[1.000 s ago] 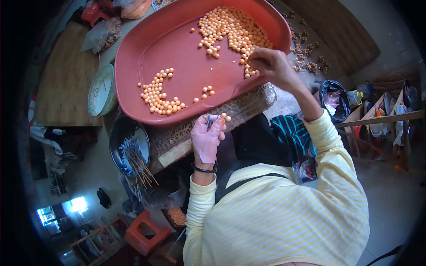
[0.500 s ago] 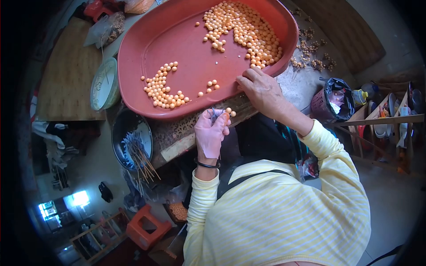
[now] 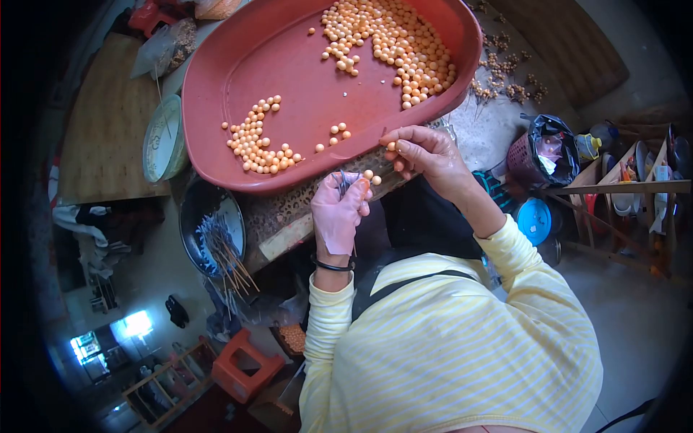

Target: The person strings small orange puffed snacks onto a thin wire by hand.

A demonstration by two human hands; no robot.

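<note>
Now the right hand (image 3: 433,157) is pinching a bead (image 3: 391,146) beside the red tub (image 3: 289,76).
The left hand (image 3: 336,216) is gripping dark stems (image 3: 344,185) near two beads (image 3: 369,174); this bead-handling step is probably calling for steady aim next.

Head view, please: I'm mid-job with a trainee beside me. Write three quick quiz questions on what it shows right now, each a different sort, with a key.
1. True or false: all the beads in the red tub lie in one single heap.

2. What is the right hand pinching between thumb and finger?

3. On which wrist does the black bracelet show?
A. Right
B. Left
C. Both

Key:
1. False; they lie in separate groups, with a few strays.
2. An orange bead.
3. B.
</note>
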